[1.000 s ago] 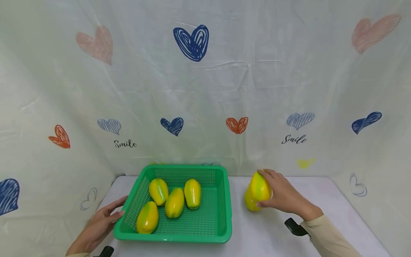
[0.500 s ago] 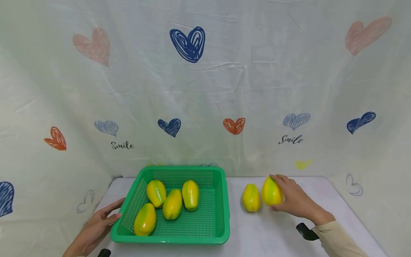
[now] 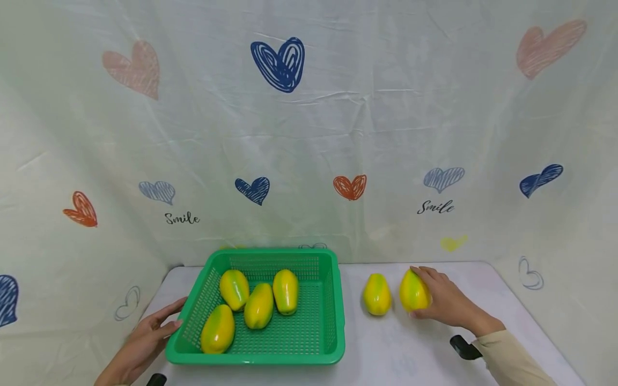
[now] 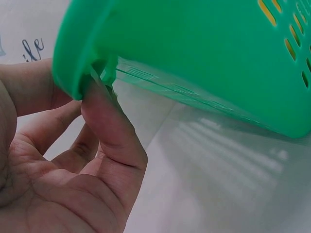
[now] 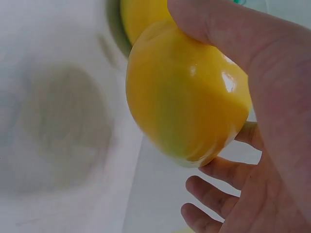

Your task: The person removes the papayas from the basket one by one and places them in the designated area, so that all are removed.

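Observation:
My left hand (image 3: 145,339) pinches the left rim of a green plastic basket (image 3: 289,358); in the left wrist view, thumb and forefinger (image 4: 114,126) meet at the rim (image 4: 68,53). Several glossy yellow papayas with green streaks, such as one papaya (image 3: 219,328), lie in the basket's left and middle. To the right of the basket, my right hand (image 3: 449,300) holds another papaya (image 3: 413,290) between thumb and fingers. The right wrist view shows this held papaya (image 5: 184,97) with a shadow apart from it on the table. Just left of it, a loose papaya (image 3: 377,295) lies on the table.
The table (image 3: 386,354) has a white cover. Behind it and at both sides hangs a pale sheet (image 3: 309,139) printed with hearts and the word "Smile". The basket's right wall (image 3: 338,305) stands a short way left of the loose papaya.
My right hand has moved the held papaya to the right, away from the loose one, which now shows fully. The left hand stays at the basket. The head view has shifted slightly.

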A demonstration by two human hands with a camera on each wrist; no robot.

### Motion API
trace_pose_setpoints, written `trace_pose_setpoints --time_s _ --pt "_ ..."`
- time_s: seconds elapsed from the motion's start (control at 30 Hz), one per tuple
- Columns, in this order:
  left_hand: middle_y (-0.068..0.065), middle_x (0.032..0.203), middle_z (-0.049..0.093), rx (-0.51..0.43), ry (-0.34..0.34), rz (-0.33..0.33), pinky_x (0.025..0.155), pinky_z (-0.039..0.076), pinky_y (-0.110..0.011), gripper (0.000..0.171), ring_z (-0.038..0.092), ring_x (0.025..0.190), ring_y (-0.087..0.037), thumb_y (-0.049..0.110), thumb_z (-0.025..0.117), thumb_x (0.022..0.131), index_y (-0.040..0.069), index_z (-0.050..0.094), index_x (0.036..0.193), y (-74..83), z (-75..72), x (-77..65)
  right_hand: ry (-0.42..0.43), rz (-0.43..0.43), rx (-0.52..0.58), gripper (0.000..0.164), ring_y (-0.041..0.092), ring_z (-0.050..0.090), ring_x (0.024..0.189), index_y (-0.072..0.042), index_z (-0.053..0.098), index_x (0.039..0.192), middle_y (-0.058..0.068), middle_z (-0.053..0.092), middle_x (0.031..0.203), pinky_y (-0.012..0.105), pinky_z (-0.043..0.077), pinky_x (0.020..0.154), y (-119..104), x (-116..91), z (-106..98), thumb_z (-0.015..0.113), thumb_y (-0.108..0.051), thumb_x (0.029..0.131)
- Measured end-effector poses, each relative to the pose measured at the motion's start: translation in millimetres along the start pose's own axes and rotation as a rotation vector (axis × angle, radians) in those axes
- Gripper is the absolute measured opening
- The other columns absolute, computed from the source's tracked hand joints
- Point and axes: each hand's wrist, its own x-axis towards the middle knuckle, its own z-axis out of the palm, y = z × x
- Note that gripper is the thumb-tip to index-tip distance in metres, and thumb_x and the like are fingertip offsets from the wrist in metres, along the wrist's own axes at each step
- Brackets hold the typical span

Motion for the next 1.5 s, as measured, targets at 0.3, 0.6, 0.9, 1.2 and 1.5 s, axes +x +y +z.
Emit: trace_pose_setpoints --time_s 0.3,0.6,0.9,1.2,1.5 --pt "-0.028 0.171 0.019 -0.010 0.001 0.010 0.102 0.058 -0.029 0.070 0.049 0.124 -0.006 0.015 0.060 0.109 -0.002 0.022 0.165 -2.3 -1.2 -0.4 -0.054 0.024 0.006 0.104 0.053 0.052 0.126 0.002 0.048 0.153 0.033 0.047 0.150 0.072 0.049 0.104 10.4 3.5 12.8 0.099 -0.038 0.071" --pt "-0.027 0.172 0.018 -0.011 0.007 0.015 0.104 0.058 -0.030 0.071 0.039 0.143 -0.029 0.017 0.060 0.109 -0.001 0.022 0.165 -3.5 -0.1 1.6 -0.104 0.044 0.012 0.105 0.054 0.050 0.128 0.002 0.047 0.154 0.034 0.046 0.152 0.073 0.047 0.106 15.1 6.5 18.8 0.098 -0.038 0.072" --pt "-0.027 0.171 0.017 -0.045 0.000 0.005 0.104 0.058 -0.032 0.072 0.031 0.148 -0.037 0.015 0.060 0.108 -0.002 0.020 0.165 -3.9 -0.5 1.5 -0.104 -0.006 0.006 0.104 0.055 0.050 0.128 0.003 0.047 0.153 0.033 0.047 0.151 0.073 0.046 0.106 17.9 7.8 23.5 0.098 -0.035 0.071" --pt "-0.027 0.168 0.022 -0.044 -0.006 0.015 0.101 0.059 -0.028 0.073 0.051 0.108 0.009 0.015 0.062 0.108 -0.002 0.021 0.165 -6.6 -3.4 1.1 -0.116 -0.052 0.017 0.104 0.057 0.050 0.128 0.005 0.045 0.153 0.035 0.045 0.153 0.073 0.047 0.106 16.9 10.2 27.0 0.098 -0.034 0.072" --pt "-0.027 0.169 0.021 -0.045 -0.011 0.013 0.101 0.058 -0.028 0.071 0.051 0.110 0.008 0.013 0.059 0.109 -0.002 0.020 0.166 -5.9 -2.3 1.0 -0.142 -0.085 0.042 0.105 0.061 0.045 0.133 0.007 0.043 0.153 0.039 0.039 0.156 0.075 0.044 0.107 19.1 13.7 24.8 0.098 -0.032 0.073"
